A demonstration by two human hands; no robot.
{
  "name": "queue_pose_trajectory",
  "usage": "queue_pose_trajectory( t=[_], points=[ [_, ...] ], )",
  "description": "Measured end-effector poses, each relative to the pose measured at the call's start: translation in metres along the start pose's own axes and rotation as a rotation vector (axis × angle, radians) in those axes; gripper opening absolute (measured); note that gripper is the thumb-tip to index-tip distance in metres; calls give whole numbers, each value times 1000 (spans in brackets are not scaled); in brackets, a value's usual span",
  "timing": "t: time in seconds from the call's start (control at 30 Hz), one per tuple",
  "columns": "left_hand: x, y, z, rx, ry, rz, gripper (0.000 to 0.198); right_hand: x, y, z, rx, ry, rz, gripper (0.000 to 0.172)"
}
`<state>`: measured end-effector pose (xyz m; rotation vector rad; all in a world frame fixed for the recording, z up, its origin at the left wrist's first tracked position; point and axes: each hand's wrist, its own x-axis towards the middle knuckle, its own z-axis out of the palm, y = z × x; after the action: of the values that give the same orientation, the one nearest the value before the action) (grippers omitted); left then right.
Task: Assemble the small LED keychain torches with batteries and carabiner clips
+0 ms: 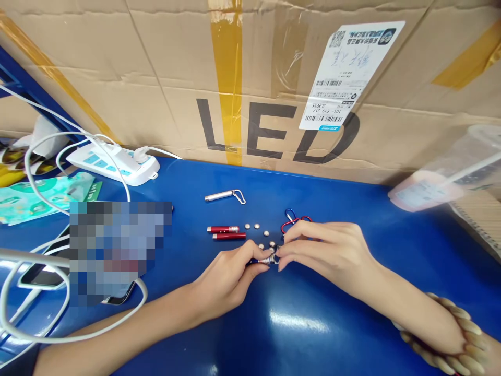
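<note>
Between thumb and fingers, my left hand (235, 274) grips a small dark blue penlight-like tube (261, 261). My right hand (329, 250) is closed in a pinch at the tube's metal end (274, 258); the fingertips partly cover that end. Several silver button cells (257, 226) lie just beyond my fingers. Two red tubes (223, 229) with silver ends rest side by side to the left of the cells. Farther back is a silver penlight (218, 196) with a carabiner attached. Behind my right fingers lie a blue carabiner (290, 214) and red carabiners (301, 220), partly hidden.
A large cardboard box (164, 78) stands along the back of the blue table (188, 177). At the left are a white power strip (117, 163), looping white cables (27, 151) and a pixelated item (117, 245). A translucent plastic container (426, 190) stands at the right.
</note>
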<state>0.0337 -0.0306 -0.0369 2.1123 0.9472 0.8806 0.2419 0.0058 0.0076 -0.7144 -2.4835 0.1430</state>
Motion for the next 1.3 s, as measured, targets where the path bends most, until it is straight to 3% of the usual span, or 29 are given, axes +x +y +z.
queue_pose_trajectory(
  t=[0.17, 0.43, 0.67, 0.8, 1.17, 1.3],
  points=[
    [-2, -2, 2, 28, 9, 87, 8, 1, 1, 3, 170, -63, 79, 19],
    [-3, -5, 6, 24, 41, 160, 16, 1, -3, 15, 439, -96, 381, 10],
    [-3, -6, 6, 188, 78, 259, 21, 1, -3, 27, 626, -133, 610, 7],
    [-1, -7, 5, 208, 94, 248, 20, 0, 0, 30, 742, -153, 707, 7],
    [2, -7, 6, 161, 182, 231, 8, 9, 2, 14, 667, -218, 691, 11],
    [3, -5, 5, 150, 227, 230, 8, 10, 6, 12, 732, -179, 597, 19]
  ],
)
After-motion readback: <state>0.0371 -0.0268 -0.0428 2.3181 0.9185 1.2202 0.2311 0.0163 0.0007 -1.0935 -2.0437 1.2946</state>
